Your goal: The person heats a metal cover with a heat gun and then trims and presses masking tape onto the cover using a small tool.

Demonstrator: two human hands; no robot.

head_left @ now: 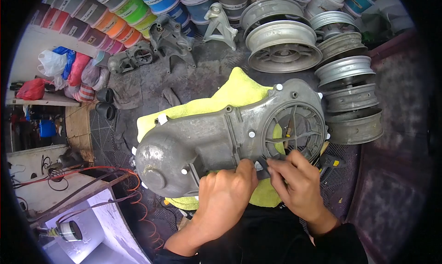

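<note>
A large grey metal engine cover [207, 135] lies on a yellow-green cloth [239, 89]. Its round right end has a spoked opening, and white plugs fill several holes along its edge and face. My left hand [225, 192], fingers curled, rests at the cover's near edge; whatever its fingers hold is hidden. My right hand [297, 183] pinches something small and dark just below the spoked opening, too small to identify. A white piece [258, 166] shows at the cover's edge between the two hands.
Stacked metal wheel rims [283, 43] stand at the back right, with more rims [352, 126] down the right side. Labelled paint tubs [161, 1] line the back. Other metal parts [170, 43] lie behind the cloth. A coiled orange hose [142, 213] hangs at lower left.
</note>
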